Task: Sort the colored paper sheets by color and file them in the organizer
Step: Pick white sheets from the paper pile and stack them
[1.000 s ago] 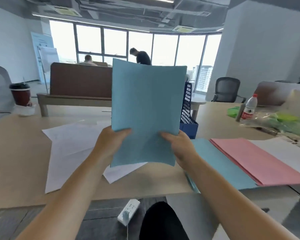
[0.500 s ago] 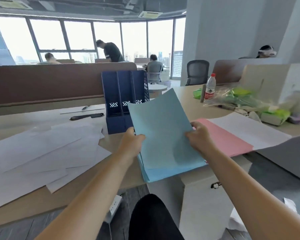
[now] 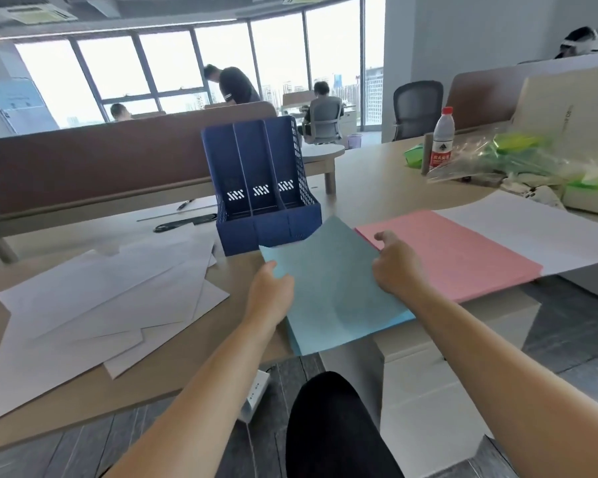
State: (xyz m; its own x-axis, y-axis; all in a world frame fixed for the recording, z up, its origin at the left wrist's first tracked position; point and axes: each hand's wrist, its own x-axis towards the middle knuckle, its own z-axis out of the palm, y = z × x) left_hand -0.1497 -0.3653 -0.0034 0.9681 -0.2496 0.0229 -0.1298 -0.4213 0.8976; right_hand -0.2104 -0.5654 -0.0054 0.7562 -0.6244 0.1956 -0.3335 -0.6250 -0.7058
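View: head camera, looking down over both forearms at a desk.
Left hand: the left hand (image 3: 271, 288) pinches the left edge of the blue sheets (image 3: 332, 288), thumb on top.
Right hand: the right hand (image 3: 397, 267) grasps the right edge of the same sheets with its fingers curled round it. One finger points forward towards the pink stack (image 3: 463, 260).
Blue sheets: held low and slightly bowed, just above a brighter blue pile (image 3: 328, 343) that overhangs the table's (image 3: 377, 194) near edge. Their far corner reaches the front of the organizer (image 3: 263, 181). Whether they touch the pile cannot be told.
Organizer: a dark blue plastic file holder standing upright on the table, straight ahead of the hands. It has three side-by-side slots, a mesh right wall and a low front lip. The dividers and back walls show bare down to the base.
Pink stack: flat on the table just right of the blue sheets, its left edge beside the right hand.
White sheet: a single white sheet (image 3: 532, 232) lies right of the pink stack, partly under it.
Loose white sheets: the loose white sheets (image 3: 101, 298) are fanned out and overlapping, left of the organizer.
Plastic bag: a clear plastic bag (image 3: 491, 160) on the far right of the table holds green items, too blurred to name.
Bottle: a water bottle (image 3: 442, 139) with a red cap and red label stands upright beside the bag.
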